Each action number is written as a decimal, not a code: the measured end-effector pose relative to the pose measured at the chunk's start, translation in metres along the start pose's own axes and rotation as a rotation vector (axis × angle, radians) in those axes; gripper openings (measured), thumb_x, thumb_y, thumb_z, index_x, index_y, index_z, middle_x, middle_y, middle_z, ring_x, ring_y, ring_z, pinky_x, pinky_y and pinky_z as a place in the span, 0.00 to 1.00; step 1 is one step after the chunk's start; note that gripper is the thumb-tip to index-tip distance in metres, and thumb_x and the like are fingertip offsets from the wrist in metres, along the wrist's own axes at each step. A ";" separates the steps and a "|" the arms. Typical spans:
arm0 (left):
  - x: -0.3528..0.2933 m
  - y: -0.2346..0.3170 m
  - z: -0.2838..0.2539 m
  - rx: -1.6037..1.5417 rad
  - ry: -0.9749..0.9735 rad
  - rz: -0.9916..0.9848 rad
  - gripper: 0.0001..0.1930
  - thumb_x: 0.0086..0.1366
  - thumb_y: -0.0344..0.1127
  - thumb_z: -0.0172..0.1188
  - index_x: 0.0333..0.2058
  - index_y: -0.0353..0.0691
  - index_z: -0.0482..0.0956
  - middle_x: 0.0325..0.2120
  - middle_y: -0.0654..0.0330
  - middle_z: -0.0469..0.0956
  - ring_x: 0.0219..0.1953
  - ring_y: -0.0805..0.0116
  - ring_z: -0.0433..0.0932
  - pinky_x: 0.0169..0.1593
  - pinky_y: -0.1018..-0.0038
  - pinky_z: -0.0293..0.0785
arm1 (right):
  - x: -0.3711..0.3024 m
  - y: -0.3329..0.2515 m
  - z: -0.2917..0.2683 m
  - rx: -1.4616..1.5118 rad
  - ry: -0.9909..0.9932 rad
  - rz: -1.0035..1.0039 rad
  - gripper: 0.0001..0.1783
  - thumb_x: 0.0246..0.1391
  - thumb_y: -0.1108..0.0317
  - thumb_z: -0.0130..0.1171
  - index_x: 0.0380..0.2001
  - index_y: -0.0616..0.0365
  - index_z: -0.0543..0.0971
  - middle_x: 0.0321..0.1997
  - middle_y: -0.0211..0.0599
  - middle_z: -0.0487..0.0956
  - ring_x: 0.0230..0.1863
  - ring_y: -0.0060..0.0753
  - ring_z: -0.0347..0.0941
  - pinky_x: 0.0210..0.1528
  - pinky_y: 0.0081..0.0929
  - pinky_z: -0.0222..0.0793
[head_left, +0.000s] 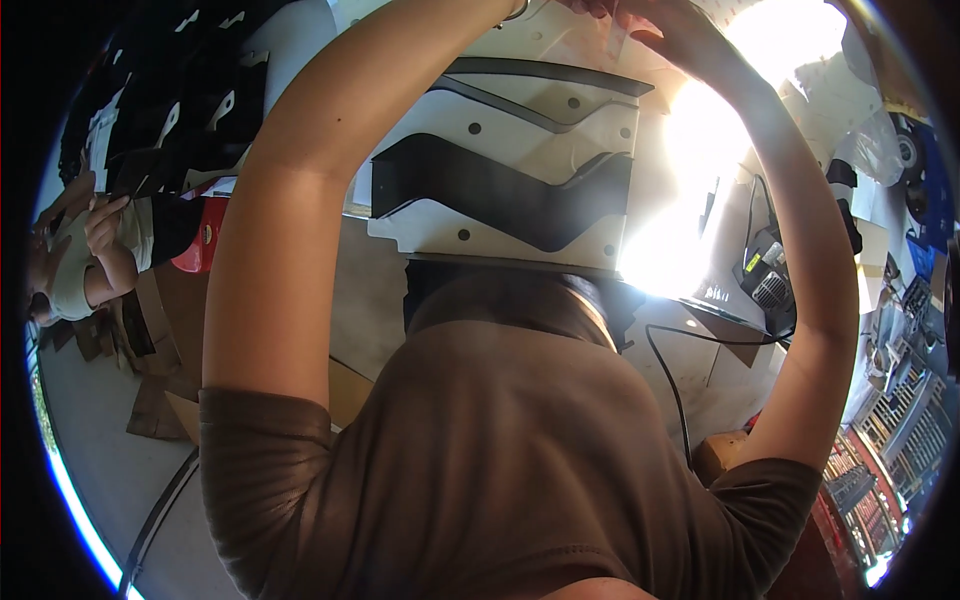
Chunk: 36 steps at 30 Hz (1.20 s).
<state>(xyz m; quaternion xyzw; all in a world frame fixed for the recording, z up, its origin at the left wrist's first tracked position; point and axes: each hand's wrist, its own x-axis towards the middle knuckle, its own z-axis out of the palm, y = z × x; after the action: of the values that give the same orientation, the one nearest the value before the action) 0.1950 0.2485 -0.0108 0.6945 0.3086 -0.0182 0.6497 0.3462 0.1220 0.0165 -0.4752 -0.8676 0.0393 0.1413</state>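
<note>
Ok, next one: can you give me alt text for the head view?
A person's arms reach past a pale panel with a wide black zigzag strip on it, the hands partly cut off at the top edge, so their grip is unclear. Strong glare lies right of the panel, and another person's hand shows at far left.

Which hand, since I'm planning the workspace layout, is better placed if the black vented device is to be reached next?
Probably the right hand: the black vented device lies on that side, just inside the right arm. The left arm is on the opposite side, with a black zigzag piece lying between.
</note>
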 end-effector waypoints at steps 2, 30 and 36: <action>0.005 -0.003 -0.003 -0.005 -0.014 0.000 0.11 0.63 0.34 0.50 0.29 0.37 0.80 0.23 0.61 0.79 0.20 0.74 0.72 0.25 0.78 0.67 | 0.003 0.005 0.001 0.018 -0.035 -0.052 0.12 0.42 0.74 0.62 0.33 0.55 0.75 0.34 0.38 0.73 0.43 0.44 0.69 0.46 0.38 0.66; -0.131 -0.007 -0.045 0.282 0.382 0.257 0.15 0.65 0.38 0.47 0.44 0.41 0.78 0.31 0.64 0.80 0.24 0.81 0.73 0.26 0.84 0.65 | -0.196 0.126 -0.065 0.137 0.014 0.865 0.11 0.50 0.68 0.57 0.34 0.65 0.76 0.29 0.37 0.78 0.32 0.28 0.72 0.39 0.26 0.67; -0.210 -0.046 -0.085 0.190 0.695 0.182 0.13 0.65 0.38 0.48 0.42 0.42 0.79 0.30 0.65 0.79 0.24 0.84 0.69 0.28 0.85 0.63 | -0.188 0.129 -0.054 0.163 0.024 0.870 0.10 0.50 0.69 0.58 0.33 0.65 0.76 0.28 0.35 0.77 0.32 0.26 0.71 0.38 0.25 0.67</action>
<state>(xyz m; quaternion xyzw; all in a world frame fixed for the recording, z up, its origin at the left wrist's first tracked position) -0.0277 0.2395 0.0508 0.7411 0.4447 0.2481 0.4377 0.5621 0.0316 0.0034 -0.7840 -0.5791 0.1579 0.1586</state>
